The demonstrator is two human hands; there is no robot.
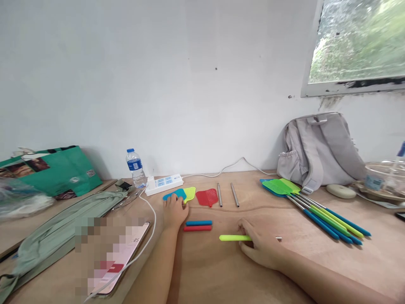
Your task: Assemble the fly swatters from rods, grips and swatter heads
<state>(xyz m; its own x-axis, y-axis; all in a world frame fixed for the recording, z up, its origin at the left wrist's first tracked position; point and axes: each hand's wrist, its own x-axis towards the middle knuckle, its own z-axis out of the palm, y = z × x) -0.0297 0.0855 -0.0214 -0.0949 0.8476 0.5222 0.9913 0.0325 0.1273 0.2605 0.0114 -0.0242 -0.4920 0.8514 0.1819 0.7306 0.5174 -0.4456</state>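
The wooden tabletop (316,261) runs out of sight at both sides. A grey backpack (319,147) leans on the wall at the right, and a green bag (63,169) at the left is cut off by the frame edge. A green cloth pouch (63,219) lies partly under a blurred patch that hides most of a phone (126,253).

Beside the backpack sits a bundle of assembled fly swatters (316,207), green and blue. A white power strip (164,184) and a water bottle (135,167) stand near the wall.

The left hand (174,211) lies flat, fingers spread on the blue swatter head (175,194), which overlaps a yellow-green head (190,193). A red head (207,196) and two bare metal rods (228,195) lie just beside.

The right hand (261,247) presses down on a yellow-green handle (232,238), covering its middle; a metal tip (278,239) pokes out beyond. Whether its fingers grip underneath I cannot tell. Blue and red grips (198,225) lie between the hands.
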